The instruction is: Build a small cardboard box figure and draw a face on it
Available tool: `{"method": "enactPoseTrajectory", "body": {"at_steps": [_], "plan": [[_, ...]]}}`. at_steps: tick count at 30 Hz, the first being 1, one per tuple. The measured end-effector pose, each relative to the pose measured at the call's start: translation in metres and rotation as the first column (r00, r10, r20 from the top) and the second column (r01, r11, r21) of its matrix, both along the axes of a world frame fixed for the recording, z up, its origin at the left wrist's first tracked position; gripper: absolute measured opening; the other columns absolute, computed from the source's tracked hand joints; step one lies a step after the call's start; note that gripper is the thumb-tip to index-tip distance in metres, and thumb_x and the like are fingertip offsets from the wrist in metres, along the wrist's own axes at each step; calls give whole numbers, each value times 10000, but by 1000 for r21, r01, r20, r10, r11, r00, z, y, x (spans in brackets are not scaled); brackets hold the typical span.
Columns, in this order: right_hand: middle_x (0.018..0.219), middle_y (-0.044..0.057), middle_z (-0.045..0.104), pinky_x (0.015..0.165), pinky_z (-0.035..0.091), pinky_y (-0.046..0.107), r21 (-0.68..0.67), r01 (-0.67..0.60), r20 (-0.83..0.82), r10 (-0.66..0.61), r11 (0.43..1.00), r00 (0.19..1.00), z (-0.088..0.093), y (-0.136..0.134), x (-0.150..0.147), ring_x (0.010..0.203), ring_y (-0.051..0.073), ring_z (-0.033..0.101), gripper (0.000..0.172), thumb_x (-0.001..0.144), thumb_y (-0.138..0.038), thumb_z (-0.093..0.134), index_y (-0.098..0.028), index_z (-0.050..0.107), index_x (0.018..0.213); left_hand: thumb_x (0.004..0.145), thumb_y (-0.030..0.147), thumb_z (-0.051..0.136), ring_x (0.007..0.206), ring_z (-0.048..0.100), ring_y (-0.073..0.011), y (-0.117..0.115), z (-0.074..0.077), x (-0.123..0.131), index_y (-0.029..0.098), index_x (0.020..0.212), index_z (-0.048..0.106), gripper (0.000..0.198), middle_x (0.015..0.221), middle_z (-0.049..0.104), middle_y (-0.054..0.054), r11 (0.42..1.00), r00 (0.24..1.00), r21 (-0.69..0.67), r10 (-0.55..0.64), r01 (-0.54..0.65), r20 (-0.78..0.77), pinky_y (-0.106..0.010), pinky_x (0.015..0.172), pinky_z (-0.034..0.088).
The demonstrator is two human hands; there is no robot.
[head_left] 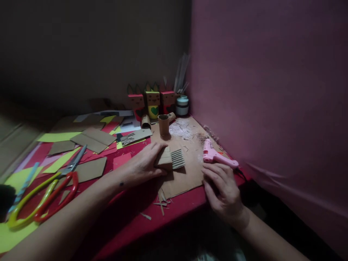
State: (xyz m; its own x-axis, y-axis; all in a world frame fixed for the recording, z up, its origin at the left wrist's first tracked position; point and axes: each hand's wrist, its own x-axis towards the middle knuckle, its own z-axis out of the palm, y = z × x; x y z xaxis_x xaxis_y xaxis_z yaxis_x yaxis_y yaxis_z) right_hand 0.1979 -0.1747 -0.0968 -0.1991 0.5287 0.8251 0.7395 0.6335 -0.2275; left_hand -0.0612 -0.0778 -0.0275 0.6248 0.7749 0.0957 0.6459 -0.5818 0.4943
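My left hand (148, 161) is closed around a small folded cardboard box (164, 158). From the box's right side a strip of bare corrugated cardboard (178, 158) sticks out over the work surface. My right hand (223, 190) rests at the right edge of the cardboard mat (190, 177), its fingers loosely bent, a gap between thumb and fingers, and nothing visible in it. Just beyond those fingers lies a pink glue gun (216, 154), its handle towards the right. An upright cardboard tube (164, 127) stands behind the box.
Big scissors (61, 177) with yellow and red handles lie left among cardboard pieces (94, 139) and coloured paper. Box-headed paper figures (153, 103) and a pale blue jar (182, 106) line the back. A pink wall (266, 90) bounds the right; cardboard scraps (162, 204) lie near the front edge.
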Motion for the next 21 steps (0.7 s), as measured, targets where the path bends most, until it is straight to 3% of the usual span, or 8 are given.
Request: {"method": "enactPoseTrajectory", "body": {"at_steps": [4, 9, 13, 16, 21], "plan": [[1371, 190, 629, 1049, 455, 538, -59, -24, 195, 35, 998, 980, 8, 8, -18, 1231, 334, 514, 448, 903, -88, 585, -71, 567, 1351, 785, 290, 695, 1184, 554, -330, 1, -2, -1, 188, 1401, 391, 694, 1311, 571, -137, 1000, 1000, 4, -21, 21, 7, -468, 969, 473], [1440, 113, 614, 1055, 450, 603, -331, 64, 387, 74, 942, 919, 12, 18, -26, 1259, 381, 488, 457, 972, -282, 557, -89, 589, 1385, 795, 314, 707, 1222, 549, -328, 6, -4, -1, 220, 1442, 395, 725, 1356, 541, -139, 999, 999, 14, -46, 46, 1, -459, 996, 470], [1455, 99, 604, 1070, 444, 573, -402, 83, 381, 84, 912, 921, 14, 20, -25, 1224, 357, 506, 470, 983, -334, 559, -99, 595, 1388, 838, 336, 674, 1174, 561, -305, 6, -1, 0, 243, 1496, 376, 728, 1305, 526, -128, 996, 997, 38, -75, 76, -33, -440, 972, 482], [1446, 95, 611, 1068, 448, 532, -394, 64, 335, 78, 917, 939, 15, 19, -25, 1174, 328, 526, 445, 986, -331, 560, -107, 614, 1366, 870, 340, 633, 1159, 563, -288, 6, 1, 1, 255, 1529, 344, 724, 1305, 513, -123, 992, 992, 63, -107, 111, -68, -426, 984, 476], [1387, 106, 656, 1021, 455, 550, -347, 64, 298, 46, 936, 953, 14, 20, -26, 1118, 327, 550, 410, 977, -312, 570, -118, 640, 1331, 887, 383, 597, 1138, 569, -296, 5, 0, 2, 247, 1476, 436, 625, 1318, 507, -130, 983, 981, 104, -139, 153, -135, -446, 993, 469]]}}
